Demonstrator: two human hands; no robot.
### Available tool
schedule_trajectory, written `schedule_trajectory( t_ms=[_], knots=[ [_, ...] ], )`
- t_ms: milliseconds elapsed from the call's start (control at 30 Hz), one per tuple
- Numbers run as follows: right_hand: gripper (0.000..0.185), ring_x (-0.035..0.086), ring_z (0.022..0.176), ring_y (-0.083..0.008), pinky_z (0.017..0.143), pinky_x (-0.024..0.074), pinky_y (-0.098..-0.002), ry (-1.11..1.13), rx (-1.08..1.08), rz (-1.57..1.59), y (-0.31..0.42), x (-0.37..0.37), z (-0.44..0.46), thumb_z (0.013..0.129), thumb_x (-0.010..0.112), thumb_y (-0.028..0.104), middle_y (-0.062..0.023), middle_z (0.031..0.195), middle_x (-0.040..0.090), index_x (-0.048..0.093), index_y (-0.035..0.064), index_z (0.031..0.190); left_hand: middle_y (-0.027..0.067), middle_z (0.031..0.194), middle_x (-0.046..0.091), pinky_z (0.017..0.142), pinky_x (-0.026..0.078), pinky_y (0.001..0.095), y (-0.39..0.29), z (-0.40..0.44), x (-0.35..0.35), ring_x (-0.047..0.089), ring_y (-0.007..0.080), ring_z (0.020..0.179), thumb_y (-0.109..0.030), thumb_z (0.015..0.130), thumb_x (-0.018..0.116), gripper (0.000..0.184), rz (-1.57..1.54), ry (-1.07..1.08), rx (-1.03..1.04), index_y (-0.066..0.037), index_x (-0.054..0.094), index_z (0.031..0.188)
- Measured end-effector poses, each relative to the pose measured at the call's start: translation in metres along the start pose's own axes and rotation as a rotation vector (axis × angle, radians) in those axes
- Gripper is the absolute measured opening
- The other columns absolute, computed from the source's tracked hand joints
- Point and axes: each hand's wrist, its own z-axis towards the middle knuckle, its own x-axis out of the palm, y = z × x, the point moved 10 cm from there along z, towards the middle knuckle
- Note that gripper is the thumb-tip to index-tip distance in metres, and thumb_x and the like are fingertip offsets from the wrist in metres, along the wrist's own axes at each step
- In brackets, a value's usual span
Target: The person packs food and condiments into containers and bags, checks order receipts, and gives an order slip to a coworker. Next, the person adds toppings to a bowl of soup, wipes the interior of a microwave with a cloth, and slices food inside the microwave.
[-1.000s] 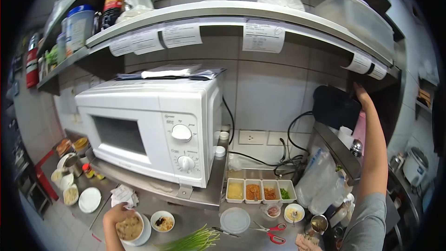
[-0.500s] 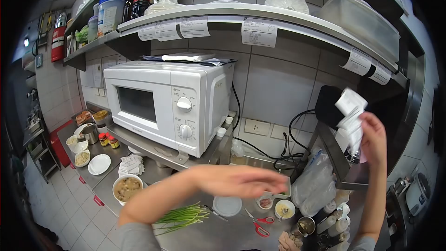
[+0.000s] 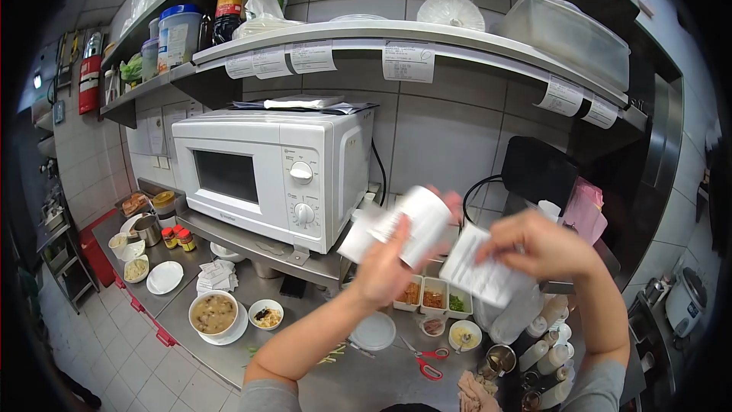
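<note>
My left hand (image 3: 385, 271) is wrapped round a curled white paper slip (image 3: 415, 221), in front of the microwave's right side. To its right, my right hand (image 3: 545, 244) pinches another printed paper slip (image 3: 476, 267), which hangs down over the clear plastic bags. Both papers are partly blurred. Beneath my hands lie small tubs of toppings (image 3: 433, 297), a round clear lid (image 3: 374, 330) and red-handled scissors (image 3: 428, 366). My left forearm hides most of the green stalks (image 3: 333, 354).
A white microwave (image 3: 267, 175) stands on a raised steel shelf. Soup (image 3: 213, 314) in a bowl, a small topped bowl (image 3: 266, 314) and crumpled receipts (image 3: 217, 276) are at the left. Bottles (image 3: 553, 358) crowd the right. Printed slips (image 3: 409, 61) hang from the overhead shelf.
My right hand has brought the papers down and left from beside the shelf's right end. My left hand has risen from over the counter and now holds paper too.
</note>
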Motion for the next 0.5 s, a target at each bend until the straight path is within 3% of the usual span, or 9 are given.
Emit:
schedule_trajectory(
  t_ms=[67,133,200,267,333,500],
  knots=[
    [0.025,0.060,0.077,-0.0298,0.070,0.0479,-0.0323,-0.188,-0.096,-0.062,-0.002,-0.030,0.027,0.071,0.055,-0.003,-0.0124,0.083,0.063,0.064,0.0021,0.093,0.0135,0.142,0.030,0.105,0.029,0.0425,-0.054,-0.002,-0.019,0.031,0.0270,0.131,-0.040,0.097,0.024,0.053,0.216,-0.117,0.211,-0.010,0.021,0.140],
    [0.032,0.059,0.084,-0.0286,0.078,0.0450,-0.0342,-0.586,-0.314,-0.258,0.012,-0.074,0.052,0.072,0.055,-0.003,-0.0120,0.092,0.062,0.061,0.0052,0.103,0.0130,0.143,0.029,0.104,0.031,0.0416,-0.102,-0.008,-0.022,0.030,0.0263,0.131,-0.041,0.097,0.023,0.054,0.359,-0.181,0.355,-0.010,0.018,0.141],
    [0.047,0.056,0.094,-0.0258,0.089,0.0377,-0.0381,-0.824,-0.466,-0.615,0.036,-0.093,0.079,0.074,0.056,0.000,-0.0113,0.108,0.057,0.051,0.0100,0.120,0.0129,0.144,0.027,0.104,0.031,0.0415,-0.130,-0.011,-0.019,0.029,0.0263,0.132,-0.042,0.097,0.022,0.055,0.392,-0.161,0.405,-0.010,0.017,0.141],
    [0.057,0.052,0.102,-0.0242,0.095,0.0306,-0.0421,-0.825,-0.428,-0.749,0.027,-0.106,0.127,0.076,0.054,0.002,-0.0104,0.118,0.052,0.041,0.0145,0.130,0.0142,0.144,0.027,0.104,0.030,0.0422,-0.148,-0.016,-0.017,0.029,0.0270,0.132,-0.042,0.097,0.020,0.056,0.517,-0.144,0.451,-0.008,0.016,0.141],
    [0.058,0.053,0.102,-0.0248,0.094,0.0316,-0.0424,-0.866,-0.423,-0.889,0.013,-0.118,0.160,0.076,0.053,0.003,-0.0102,0.118,0.052,0.039,0.0145,0.131,0.0162,0.144,0.025,0.105,0.028,0.0438,-0.156,-0.023,-0.015,0.027,0.0288,0.133,-0.041,0.097,0.019,0.056,0.546,-0.135,0.463,-0.007,0.015,0.141],
    [0.061,0.052,0.106,-0.0245,0.096,0.0309,-0.0431,-0.949,-0.301,-1.021,-0.005,-0.132,0.129,0.074,0.052,0.003,-0.0118,0.119,0.052,0.037,0.0138,0.132,0.0188,0.143,0.025,0.105,0.030,0.0442,-0.161,-0.041,-0.025,0.028,0.0313,0.132,-0.039,0.097,0.020,0.056,0.576,-0.145,0.437,-0.004,0.015,0.141]
  ],
)
